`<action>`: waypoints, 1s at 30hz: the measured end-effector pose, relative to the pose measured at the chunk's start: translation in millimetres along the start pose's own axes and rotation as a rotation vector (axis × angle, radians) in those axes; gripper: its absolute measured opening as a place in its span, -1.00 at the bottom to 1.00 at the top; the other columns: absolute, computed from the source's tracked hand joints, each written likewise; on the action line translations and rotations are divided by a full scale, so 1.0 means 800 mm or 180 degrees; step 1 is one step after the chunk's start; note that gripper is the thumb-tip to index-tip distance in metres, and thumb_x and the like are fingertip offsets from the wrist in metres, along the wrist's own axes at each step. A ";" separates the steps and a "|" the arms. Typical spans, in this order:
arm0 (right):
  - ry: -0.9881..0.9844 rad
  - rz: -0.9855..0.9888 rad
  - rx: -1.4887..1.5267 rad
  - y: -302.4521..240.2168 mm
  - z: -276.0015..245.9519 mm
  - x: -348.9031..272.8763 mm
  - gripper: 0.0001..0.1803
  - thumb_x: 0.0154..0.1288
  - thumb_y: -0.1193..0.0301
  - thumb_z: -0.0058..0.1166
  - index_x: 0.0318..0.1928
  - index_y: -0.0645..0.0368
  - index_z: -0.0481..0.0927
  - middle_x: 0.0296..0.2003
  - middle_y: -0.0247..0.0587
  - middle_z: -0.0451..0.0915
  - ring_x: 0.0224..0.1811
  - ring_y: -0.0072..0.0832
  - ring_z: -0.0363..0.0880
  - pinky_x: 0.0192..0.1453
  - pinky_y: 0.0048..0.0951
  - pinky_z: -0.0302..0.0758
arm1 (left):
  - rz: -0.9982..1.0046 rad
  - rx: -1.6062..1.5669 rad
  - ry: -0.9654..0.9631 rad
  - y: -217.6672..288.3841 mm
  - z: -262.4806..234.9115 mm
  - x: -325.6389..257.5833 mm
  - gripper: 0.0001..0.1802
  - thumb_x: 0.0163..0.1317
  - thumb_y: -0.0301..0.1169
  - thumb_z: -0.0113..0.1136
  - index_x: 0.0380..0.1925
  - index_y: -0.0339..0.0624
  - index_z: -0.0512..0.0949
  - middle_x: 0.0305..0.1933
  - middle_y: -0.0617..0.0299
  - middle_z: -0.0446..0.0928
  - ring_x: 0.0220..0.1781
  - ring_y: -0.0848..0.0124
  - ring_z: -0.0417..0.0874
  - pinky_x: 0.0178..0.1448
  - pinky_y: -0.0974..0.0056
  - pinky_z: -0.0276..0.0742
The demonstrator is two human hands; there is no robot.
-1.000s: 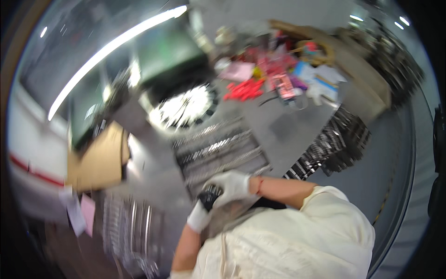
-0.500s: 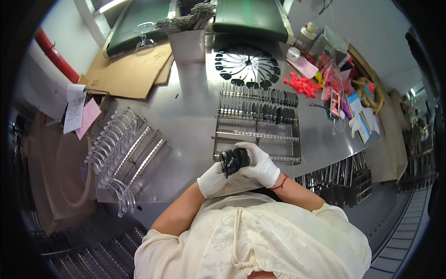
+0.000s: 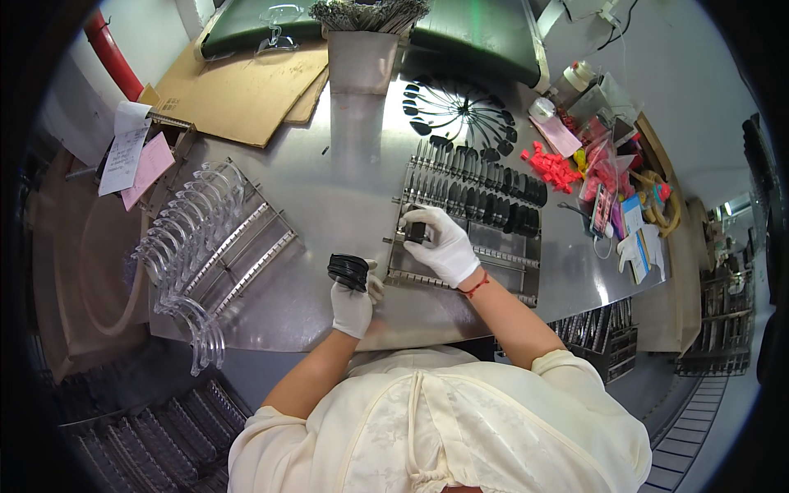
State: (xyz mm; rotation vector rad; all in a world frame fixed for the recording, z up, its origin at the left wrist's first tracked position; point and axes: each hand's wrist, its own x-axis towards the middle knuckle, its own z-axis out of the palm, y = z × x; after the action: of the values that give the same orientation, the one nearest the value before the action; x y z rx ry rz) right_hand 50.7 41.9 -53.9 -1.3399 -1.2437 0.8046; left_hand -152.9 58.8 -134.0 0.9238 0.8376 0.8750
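From my feed I take the metal slotted rack (image 3: pixel 501 263) on the steel table (image 3: pixel 345 172) as my landmark. My right hand (image 3: pixel 444 245), in a white glove, sits over the rack's near-left part, its fingers closed around a small black disc (image 3: pixel 415 233) that it holds just above the rack's rails; I cannot tell whether the disc touches the rack. My left hand (image 3: pixel 355 297), also gloved, is just left of the rack, clear of its frame, and grips a stack of black discs (image 3: pixel 348 271) edge-on, the stack poking out above the fingers. The far rows of the rack are filled with a line of black discs (image 3: pixel 493 193) standing on edge, while the near rows lie bare. Beyond the rack, farther from me, a fan of dark pieces (image 3: pixel 460 115) is laid out in a circle on the table, and past that stands a grey metal container (image 3: pixel 360 59) packed with thin metal parts. To the right of the rack I see a heap of small red pieces (image 3: pixel 552 167) and a clutter of coloured packets (image 3: pixel 612 177). Well left of the rack rests a clear plastic ribbed holder (image 3: pixel 193 246) with two metal rails, and beyond it a sheet of brown cardboard (image 3: pixel 238 86). At the table's far left edge, well apart from the rack, hang a white paper slip (image 3: pixel 123 148) and a pink paper slip (image 3: pixel 152 160).
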 end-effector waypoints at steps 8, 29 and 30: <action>0.0066 -0.0761 -0.1953 -0.023 -0.001 -0.007 -0.59 -0.03 0.46 0.43 -0.07 -0.10 0.77 0.11 -0.07 0.62 0.10 -0.13 0.65 0.16 -0.29 0.65 | 0.0943 0.1778 0.0129 -0.006 -0.015 0.011 -0.80 0.45 -0.52 0.05 -0.12 -0.36 0.66 -0.15 0.17 0.72 -0.11 0.22 0.70 0.06 0.16 0.59; -0.0054 -0.0514 -0.2927 -0.028 -0.142 -0.084 -0.42 0.04 0.11 0.41 0.12 -0.08 0.68 0.20 -0.06 0.62 -0.19 -0.09 0.73 -0.12 -0.13 0.63 | 0.0450 0.1462 0.0257 0.066 -0.015 0.002 -0.65 0.63 -0.21 -0.01 0.00 -0.31 0.56 -0.44 0.23 0.61 -0.48 0.53 0.58 -0.40 0.44 0.46; -0.0026 -0.0500 -0.3258 -0.030 -0.143 -0.086 -0.36 0.05 0.04 0.39 0.18 -0.10 0.64 0.21 -0.08 0.60 -0.19 -0.09 0.71 -0.13 -0.11 0.62 | 0.0523 0.1490 0.0255 0.074 -0.011 0.004 -0.66 0.63 -0.23 -0.01 0.01 -0.31 0.56 -0.46 0.25 0.59 -0.50 0.53 0.57 -0.40 0.44 0.46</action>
State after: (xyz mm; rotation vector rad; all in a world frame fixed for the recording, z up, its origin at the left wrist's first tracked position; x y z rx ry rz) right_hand 138.7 -56.3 -22.3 -1.9776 -1.8412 -0.0008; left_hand -174.7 84.5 -84.4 1.3880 1.0716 0.8768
